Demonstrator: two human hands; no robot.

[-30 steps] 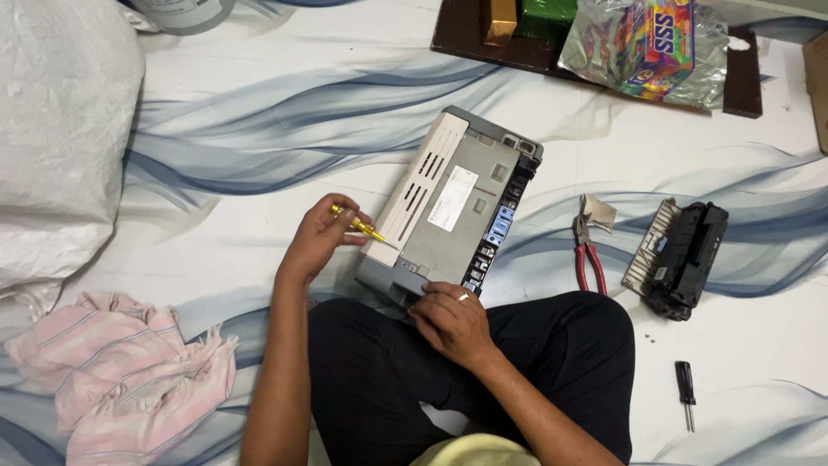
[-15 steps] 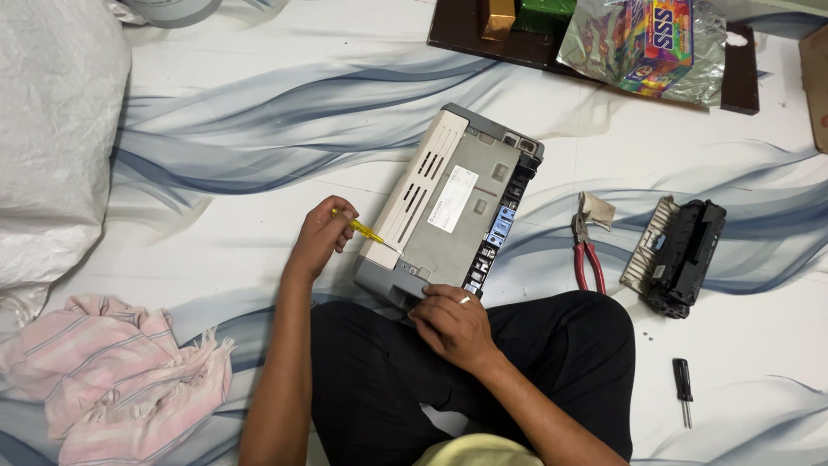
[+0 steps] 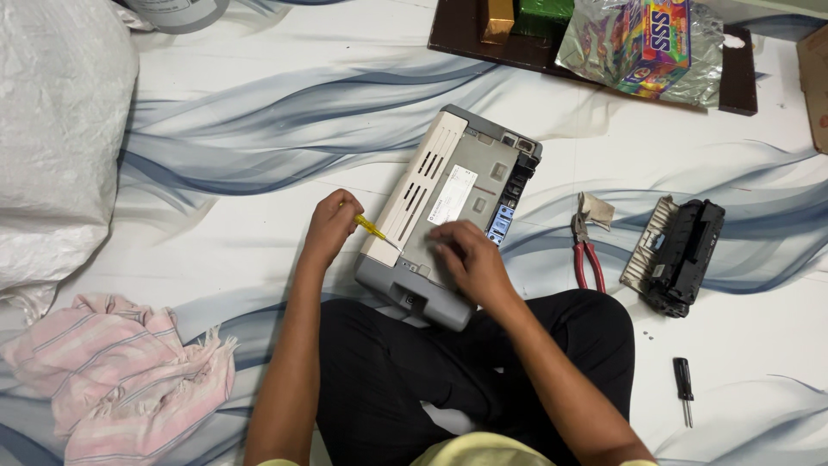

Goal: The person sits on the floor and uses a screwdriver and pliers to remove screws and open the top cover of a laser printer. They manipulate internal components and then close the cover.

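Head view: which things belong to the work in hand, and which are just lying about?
In hand: grey printer; yellow screwdriver in left hand; right hand resting on the printer.

Lying about: red pliers, black cartridge, black screwdriver, pink cloth, foil bag.

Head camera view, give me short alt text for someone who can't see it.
A seated person's left hand holds a yellow screwdriver against an overturned grey printer on the floor, the right hand resting on it. Red pliers and a black toner cartridge lie to its right.
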